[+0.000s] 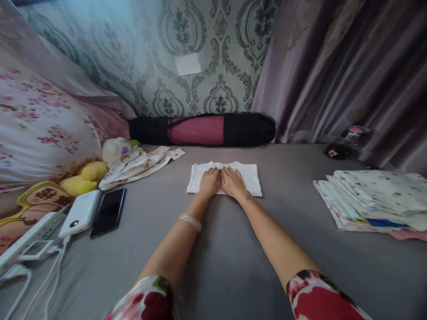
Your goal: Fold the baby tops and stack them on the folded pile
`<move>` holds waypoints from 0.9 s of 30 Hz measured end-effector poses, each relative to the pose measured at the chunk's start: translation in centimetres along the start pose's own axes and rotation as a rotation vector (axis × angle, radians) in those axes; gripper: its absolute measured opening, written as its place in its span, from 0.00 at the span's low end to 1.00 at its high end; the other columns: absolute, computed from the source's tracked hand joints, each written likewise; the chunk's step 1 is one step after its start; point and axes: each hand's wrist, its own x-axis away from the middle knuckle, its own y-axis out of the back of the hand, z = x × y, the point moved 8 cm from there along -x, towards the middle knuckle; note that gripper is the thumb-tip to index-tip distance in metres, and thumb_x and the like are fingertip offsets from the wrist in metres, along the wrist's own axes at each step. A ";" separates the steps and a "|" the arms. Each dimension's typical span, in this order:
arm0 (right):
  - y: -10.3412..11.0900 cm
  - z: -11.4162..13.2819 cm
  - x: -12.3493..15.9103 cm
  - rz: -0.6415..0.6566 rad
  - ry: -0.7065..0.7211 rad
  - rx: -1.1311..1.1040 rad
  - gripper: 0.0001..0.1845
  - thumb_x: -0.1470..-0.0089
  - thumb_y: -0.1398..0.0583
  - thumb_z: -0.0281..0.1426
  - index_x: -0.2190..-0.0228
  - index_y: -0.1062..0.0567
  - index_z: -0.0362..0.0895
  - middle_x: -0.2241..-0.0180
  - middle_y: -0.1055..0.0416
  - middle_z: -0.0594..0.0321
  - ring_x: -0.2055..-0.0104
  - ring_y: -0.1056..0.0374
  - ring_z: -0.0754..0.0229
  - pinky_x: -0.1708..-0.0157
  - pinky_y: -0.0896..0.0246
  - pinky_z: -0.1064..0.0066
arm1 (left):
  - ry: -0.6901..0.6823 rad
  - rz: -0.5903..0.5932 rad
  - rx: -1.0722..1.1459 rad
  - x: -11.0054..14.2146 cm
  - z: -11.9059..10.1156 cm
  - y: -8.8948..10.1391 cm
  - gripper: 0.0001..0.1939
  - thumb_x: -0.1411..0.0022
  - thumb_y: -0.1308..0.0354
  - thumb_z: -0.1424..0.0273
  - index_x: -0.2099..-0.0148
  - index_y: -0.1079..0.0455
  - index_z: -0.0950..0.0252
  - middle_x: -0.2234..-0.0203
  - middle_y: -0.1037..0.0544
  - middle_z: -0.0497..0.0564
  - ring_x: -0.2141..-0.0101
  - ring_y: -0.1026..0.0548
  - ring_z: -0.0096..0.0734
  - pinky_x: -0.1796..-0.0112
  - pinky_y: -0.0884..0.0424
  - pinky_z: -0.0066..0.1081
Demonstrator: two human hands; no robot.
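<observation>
A white folded cloth lies flat on the grey sheet in front of me, wider than it is deep. My left hand rests palm down on its middle, fingers stretched forward. Close beside it, my right hand presses flat on the same cloth, thumbs nearly touching. Neither hand grips anything. Whether the cloth is a garment or a plain piece of fabric I cannot tell, as the hands cover its centre.
At right sits a stack of folded printed cloths, with a bottle behind. At left are a crumpled printed cloth, a phone, a power bank, a power strip and plush toys. A long black-and-pink bag lies along the wall.
</observation>
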 end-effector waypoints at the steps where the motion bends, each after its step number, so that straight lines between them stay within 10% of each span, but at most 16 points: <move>1: -0.3 -0.1 0.0 0.001 -0.010 -0.001 0.26 0.34 0.57 0.32 0.39 0.39 0.40 0.35 0.44 0.55 0.33 0.54 0.52 0.36 0.65 0.56 | 0.031 0.002 -0.021 0.1 0.3 -0.3 0.21 0.32 0.57 0.70 0.40 0.36 0.64 0.40 0.33 0.57 0.39 0.38 0.43 0.40 0.44 0.45; 19: 0.3 -3.9 -0.1 0.000 -0.232 0.032 0.28 0.35 0.56 0.37 0.38 0.40 0.39 0.34 0.49 0.54 0.32 0.57 0.48 0.36 0.62 0.49 | 0.277 0.023 -0.135 0.5 4.2 0.6 0.29 0.30 0.62 0.57 0.35 0.41 0.66 0.35 0.41 0.61 0.36 0.45 0.50 0.38 0.50 0.47; 27: 0.6 -0.7 -0.6 -0.014 0.011 -0.011 0.28 0.37 0.56 0.29 0.38 0.40 0.39 0.34 0.47 0.57 0.31 0.59 0.52 0.34 0.72 0.48 | 0.078 -0.027 -0.098 0.1 1.6 1.1 0.23 0.32 0.60 0.71 0.38 0.40 0.64 0.37 0.38 0.56 0.35 0.46 0.39 0.37 0.53 0.46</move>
